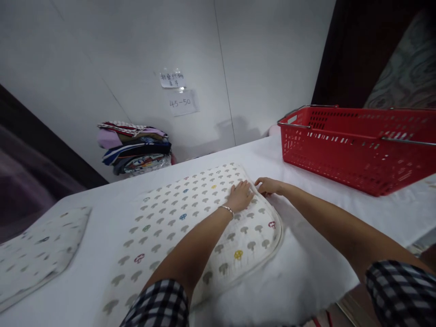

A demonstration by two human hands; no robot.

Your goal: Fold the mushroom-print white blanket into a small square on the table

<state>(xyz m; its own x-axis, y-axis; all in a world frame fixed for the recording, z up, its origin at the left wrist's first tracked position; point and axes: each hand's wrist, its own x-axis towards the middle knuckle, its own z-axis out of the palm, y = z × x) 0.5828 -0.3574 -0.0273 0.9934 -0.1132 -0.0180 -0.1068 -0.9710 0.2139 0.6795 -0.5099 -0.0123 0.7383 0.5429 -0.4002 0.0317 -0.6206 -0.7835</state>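
Note:
A white muslin blanket (200, 206) printed with grey and coloured mushrooms lies folded in layers on the white-covered table. My left hand (240, 196), with a bracelet at the wrist, rests on top of it near the right edge, fingers stretched out and palm down. Just to the right, my right hand (269, 186) has its fingers curled at the blanket's layered right edge, thumb and forefinger closed on it. The undersides of the right fingers are partly hidden. The blanket's near left part is covered by my left forearm.
A red plastic basket (340, 152) with metal handles stands at the right back. Another folded printed cloth (41, 252) lies at the left. Behind the table is a stack of folded clothes (136, 147), below paper signs (182, 102) on the wall.

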